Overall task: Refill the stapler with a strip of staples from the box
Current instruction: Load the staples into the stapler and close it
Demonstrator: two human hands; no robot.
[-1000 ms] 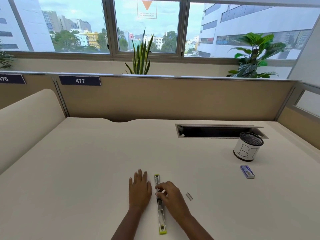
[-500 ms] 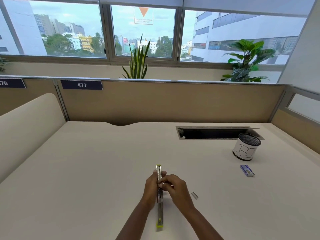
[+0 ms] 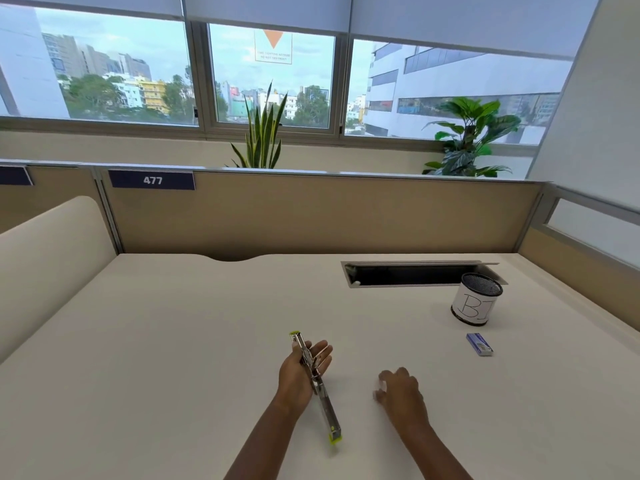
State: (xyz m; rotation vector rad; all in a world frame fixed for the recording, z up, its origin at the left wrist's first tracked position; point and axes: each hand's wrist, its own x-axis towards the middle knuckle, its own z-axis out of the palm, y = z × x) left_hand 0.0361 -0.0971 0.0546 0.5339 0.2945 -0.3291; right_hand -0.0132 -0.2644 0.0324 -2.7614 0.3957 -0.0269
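At counter front-centre: left hand clamped on stapler mid-body. Stapler is lifted off the counter, far end tilted up and away, near end low towards the person. Right hand is just to the right, apart from the stapler, fingers curled down close over the counter. Cannot tell if it pinches a strip or nothing. A pale fleck shows at the fingertips (could be a nail). Box lies flat well apart, further right and back, near the cup. Cable slot sits behind that.

Risks, my read:
- Stapler is hinged wide open and held at one point only, so it can pivot or droop when a strip gets pushed in. Cause: light grip, long lever.
- Strip is small and brittle. A one-hand pickup off a flat counter could snap it or skid it away.
- Strip seated skewed or upside down would jam the channel.
- Closing the top with fingers lying across the hinge means a pinch.

Stapler look: long, thin, bare metal, opened out nearly into one straight line, yellow-green tips at both ends. Too small to tell if the channel is loaded or empty. Box: small, blue, pale end face. Cannot tell whether it's open.
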